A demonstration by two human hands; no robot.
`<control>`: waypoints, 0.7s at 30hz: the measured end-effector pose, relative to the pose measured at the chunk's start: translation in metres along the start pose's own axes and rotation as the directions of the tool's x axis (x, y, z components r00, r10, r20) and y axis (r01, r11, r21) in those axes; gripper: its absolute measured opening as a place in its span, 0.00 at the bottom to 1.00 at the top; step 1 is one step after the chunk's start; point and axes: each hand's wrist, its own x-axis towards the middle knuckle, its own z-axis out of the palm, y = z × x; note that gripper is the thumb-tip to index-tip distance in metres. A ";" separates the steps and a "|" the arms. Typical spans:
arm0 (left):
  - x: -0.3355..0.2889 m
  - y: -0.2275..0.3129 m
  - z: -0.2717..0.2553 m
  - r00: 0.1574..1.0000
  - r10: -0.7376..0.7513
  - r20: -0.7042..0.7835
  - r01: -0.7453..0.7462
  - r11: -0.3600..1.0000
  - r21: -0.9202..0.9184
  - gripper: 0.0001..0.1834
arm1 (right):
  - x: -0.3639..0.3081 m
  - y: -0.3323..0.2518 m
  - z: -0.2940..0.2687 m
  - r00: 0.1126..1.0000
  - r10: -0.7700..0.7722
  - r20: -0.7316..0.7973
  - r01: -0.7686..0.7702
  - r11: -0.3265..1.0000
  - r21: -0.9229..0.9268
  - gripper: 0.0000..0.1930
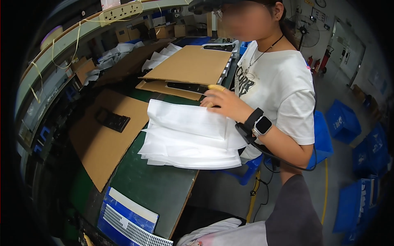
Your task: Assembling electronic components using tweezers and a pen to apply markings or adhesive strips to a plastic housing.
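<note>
At the lower left edge, a small yellowish tip shows that may be a finger of my left hand; the rest is in the dark. My right hand is out of view. Closest to that tip lies a blue pad bearing a white sheet with rows of small grey rectangles. A co-worker's hand, with yellow finger covers, is at the far edge of a stack of white soft sheets or pouches. A black slotted plastic part rests on a flat cardboard sheet to the left.
The co-worker sits at the right side of the green table. More cardboard lies stacked beyond, with black parts between layers. A shelf rail with a power strip runs overhead left. Blue bins stand on the floor at right.
</note>
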 end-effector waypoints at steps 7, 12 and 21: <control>0.006 -0.002 0.002 0.996 -0.054 0.065 0.055 0.998 -0.016 0.21 | -0.025 0.046 0.035 0.966 -0.136 0.221 -0.017 0.817 0.577 0.16; 0.011 -0.001 -0.024 0.996 -0.078 0.051 0.079 0.996 -0.036 0.21 | 0.036 -0.048 -0.020 0.862 0.065 0.503 -0.471 0.467 0.748 0.27; 0.004 -0.002 -0.029 0.999 -0.030 0.012 0.029 0.996 0.081 0.20 | -0.045 -0.008 0.050 0.938 0.040 0.344 -0.250 0.765 0.594 0.17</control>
